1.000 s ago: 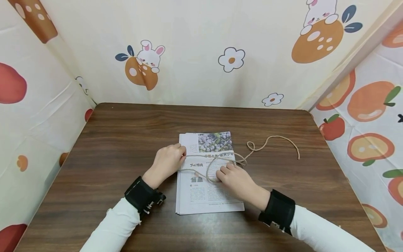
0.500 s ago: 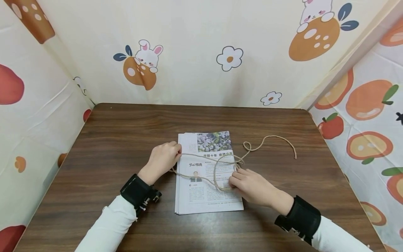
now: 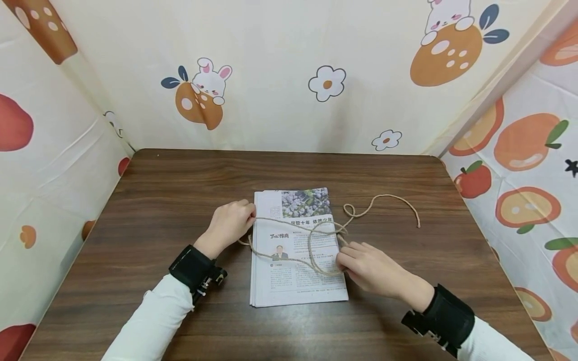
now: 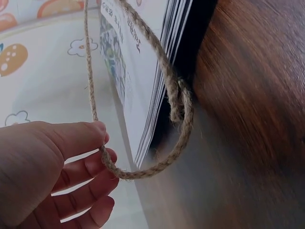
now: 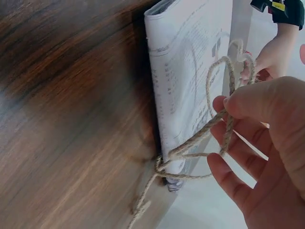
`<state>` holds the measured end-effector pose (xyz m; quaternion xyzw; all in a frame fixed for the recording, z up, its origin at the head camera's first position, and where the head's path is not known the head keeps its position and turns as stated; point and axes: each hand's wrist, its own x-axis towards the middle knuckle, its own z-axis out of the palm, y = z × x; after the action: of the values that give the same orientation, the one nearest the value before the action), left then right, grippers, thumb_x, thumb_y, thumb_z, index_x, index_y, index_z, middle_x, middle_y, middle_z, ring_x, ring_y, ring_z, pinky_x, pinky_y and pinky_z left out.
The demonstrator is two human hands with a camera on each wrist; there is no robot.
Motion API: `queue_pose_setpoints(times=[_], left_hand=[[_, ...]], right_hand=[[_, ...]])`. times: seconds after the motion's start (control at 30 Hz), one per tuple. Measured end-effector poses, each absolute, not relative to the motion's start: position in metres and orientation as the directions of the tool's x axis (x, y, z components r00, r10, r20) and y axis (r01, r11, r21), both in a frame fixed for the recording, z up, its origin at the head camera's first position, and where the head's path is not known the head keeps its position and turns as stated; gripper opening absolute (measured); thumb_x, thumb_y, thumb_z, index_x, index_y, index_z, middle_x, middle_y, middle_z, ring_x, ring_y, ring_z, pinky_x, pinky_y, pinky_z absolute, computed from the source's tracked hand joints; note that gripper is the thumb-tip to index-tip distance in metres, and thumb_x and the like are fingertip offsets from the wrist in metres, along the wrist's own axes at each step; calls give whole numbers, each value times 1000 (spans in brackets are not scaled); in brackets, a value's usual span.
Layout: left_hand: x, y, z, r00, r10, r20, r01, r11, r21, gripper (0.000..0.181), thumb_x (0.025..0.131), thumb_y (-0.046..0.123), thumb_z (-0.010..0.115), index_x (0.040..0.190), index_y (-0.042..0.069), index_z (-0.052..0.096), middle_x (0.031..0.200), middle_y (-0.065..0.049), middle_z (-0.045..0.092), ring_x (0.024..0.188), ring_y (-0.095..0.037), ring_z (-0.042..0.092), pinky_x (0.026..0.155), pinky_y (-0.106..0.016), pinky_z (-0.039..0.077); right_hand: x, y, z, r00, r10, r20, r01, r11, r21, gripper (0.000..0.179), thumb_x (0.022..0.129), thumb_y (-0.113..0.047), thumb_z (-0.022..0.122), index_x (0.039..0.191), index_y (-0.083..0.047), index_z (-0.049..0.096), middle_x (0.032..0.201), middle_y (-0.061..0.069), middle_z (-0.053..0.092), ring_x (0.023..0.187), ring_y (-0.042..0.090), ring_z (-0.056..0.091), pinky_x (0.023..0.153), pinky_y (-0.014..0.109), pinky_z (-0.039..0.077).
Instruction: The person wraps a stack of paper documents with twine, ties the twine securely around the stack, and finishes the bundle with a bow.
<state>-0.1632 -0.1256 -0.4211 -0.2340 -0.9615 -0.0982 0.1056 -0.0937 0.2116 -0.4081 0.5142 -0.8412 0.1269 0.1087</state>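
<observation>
A stack of folded newspapers (image 3: 298, 281) lies on the table, with loops of beige twine (image 3: 289, 259) across its top. My left hand (image 3: 230, 220), just off the stack's left edge, pinches the twine between thumb and forefinger; the left wrist view shows a loop of twine (image 4: 164, 162) curving down from that grip. At the stack's right edge my right hand (image 3: 370, 265) pinches another part of the twine. In the right wrist view, strands of twine (image 5: 195, 138) run from those fingers to the newspaper's edge. The underside of the stack is hidden.
A loose twine tail (image 3: 384, 196) trails over the brown wooden table (image 3: 189, 175) to the right of the stack. Patterned cloth walls (image 3: 271, 100) stand behind the table and along both sides.
My right hand has moved right and slightly toward me with its twine, widening the loop over the newspapers. My left hand has drawn a little to the left, pulling twine past the stack's edge.
</observation>
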Motion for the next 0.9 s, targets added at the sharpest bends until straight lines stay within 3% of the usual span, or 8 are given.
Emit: queue_pose_setpoints(times=[0.23,0.47,0.6,0.9], left_hand=[[-168,-124,-420,-856,444,265,490,861,138,9,82,13,68,74,12,63,67,1,54,53,-12,49,46,-27,41],[-167,-123,-419,-848,460,264,505,852,138,11,78,13,71,74,11,62,68,0,54,54,-13,50,46,-28,41],[-161,-119,-416,-835,502,225,536,835,127,13,77,16,74,77,12,61,70,0,55,56,-12,50,47,-26,39],[-141,-105,-395,-765,598,240,626,778,56,14,76,19,75,85,14,64,79,0,59,69,-17,57,58,-29,47]], right_hand=[[-89,202,-394,-410,-862,298,-912,396,-107,21,71,-4,62,83,-18,52,80,-10,46,75,9,44,62,23,35],[-90,192,-383,-369,-842,395,-929,352,-116,15,78,-4,52,85,-17,55,81,-11,48,74,7,46,63,24,38],[-90,185,-386,-362,-858,363,-932,345,-113,15,78,-3,54,85,-17,55,80,-10,48,74,8,47,64,24,40],[-89,168,-398,-322,-887,330,-947,304,-108,14,81,-5,57,89,-17,56,82,-9,50,77,9,50,73,25,44]])
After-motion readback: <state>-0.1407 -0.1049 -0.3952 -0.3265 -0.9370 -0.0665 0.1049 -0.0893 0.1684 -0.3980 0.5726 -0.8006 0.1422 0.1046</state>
